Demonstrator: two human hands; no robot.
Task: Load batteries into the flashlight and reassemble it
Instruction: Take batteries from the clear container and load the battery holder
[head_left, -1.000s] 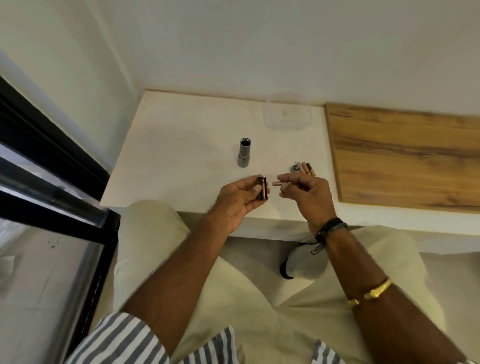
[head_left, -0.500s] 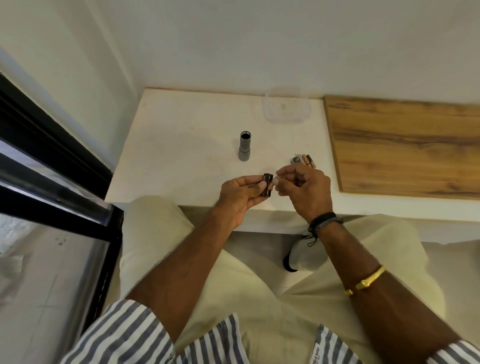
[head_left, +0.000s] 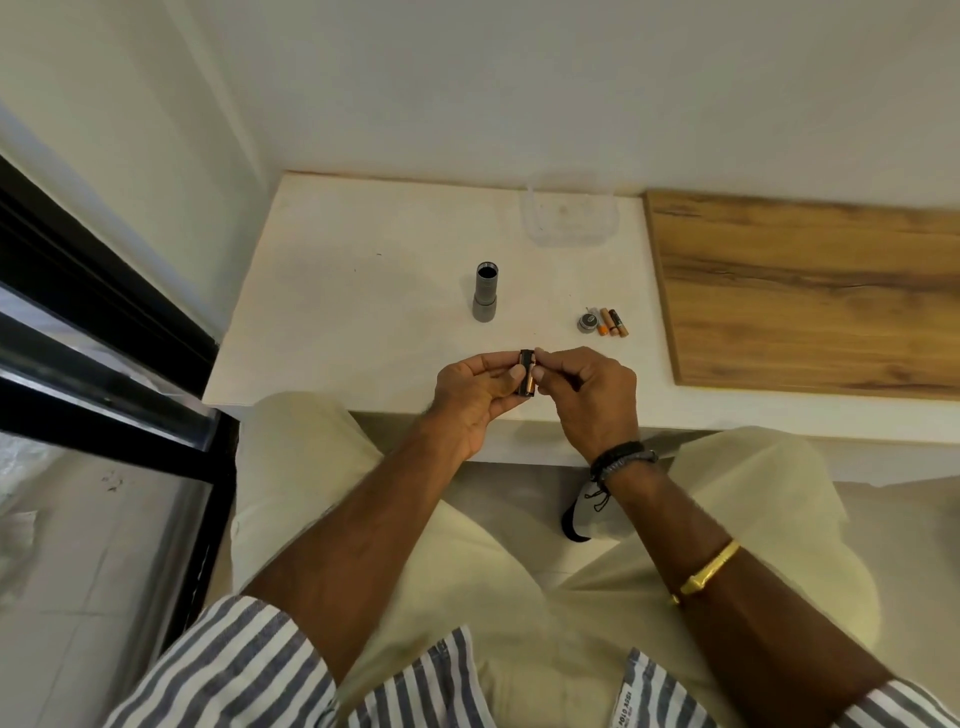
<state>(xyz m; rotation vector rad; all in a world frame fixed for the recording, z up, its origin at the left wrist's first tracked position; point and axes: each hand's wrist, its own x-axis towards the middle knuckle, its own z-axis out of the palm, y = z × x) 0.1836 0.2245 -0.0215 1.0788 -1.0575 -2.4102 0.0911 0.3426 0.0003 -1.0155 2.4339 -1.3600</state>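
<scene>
A small black battery holder (head_left: 527, 378) with a copper-and-black battery in it is held between both hands above the front of the white table (head_left: 363, 291). My left hand (head_left: 472, 395) grips it from the left. My right hand (head_left: 587, 395) pinches it from the right with thumb and fingertips. The grey flashlight body (head_left: 485, 299) stands upright on the table, its open end up. To the right lie the round tail cap (head_left: 588, 322) and two loose batteries (head_left: 610, 322).
A clear plastic container (head_left: 571, 215) sits at the back of the table by the wall. A wooden board (head_left: 805, 291) covers the right side. A black window frame (head_left: 104, 332) runs along the left. My knees are under the table's front edge.
My right hand has brought a battery from beside the holder up against it, and the battery now sits in the holder. Both hands have closed together.
</scene>
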